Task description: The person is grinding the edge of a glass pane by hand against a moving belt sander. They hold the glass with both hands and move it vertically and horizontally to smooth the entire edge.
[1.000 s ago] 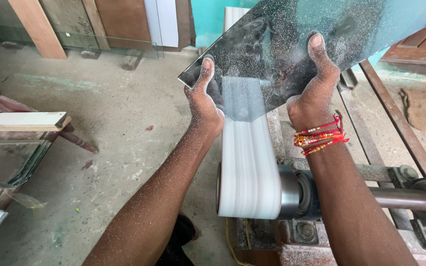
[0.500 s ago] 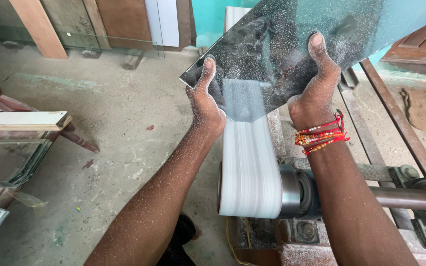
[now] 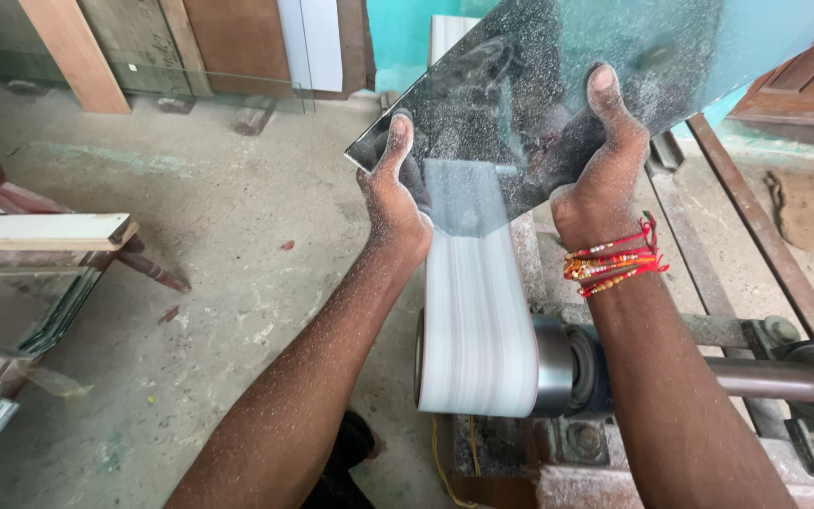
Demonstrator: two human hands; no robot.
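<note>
1. Glass pane (image 3: pixel 558 94): a dust-speckled sheet with a cut corner, held tilted above the sanding belt (image 3: pixel 476 320); its lower edge lies on or just over the belt's far end, though contact cannot be told.
2. Left hand (image 3: pixel 394 203): closed on the pane's lower left edge, thumb on top, fingers underneath and visible through the glass.
3. Right hand (image 3: pixel 603 174): closed on the pane's lower right edge, thumb pressed flat on the upper face; a bundle of red and yellow thread bracelets (image 3: pixel 612 262) circles the wrist.
4. Sanding belt: a pale, streaked band running toward the viewer and wrapping over a metal drum (image 3: pixel 558 366) at its near end.
5. Steel shaft (image 3: pixel 770 377): extends from the drum toward the right edge of the machine frame (image 3: pixel 756 221).
6. Concrete floor (image 3: pixel 209 236): dusty, left of the machine; a wooden plank (image 3: pixel 44 231) rests on a stand near its left edge, above stacked glass sheets (image 3: pixel 11 311).
</note>
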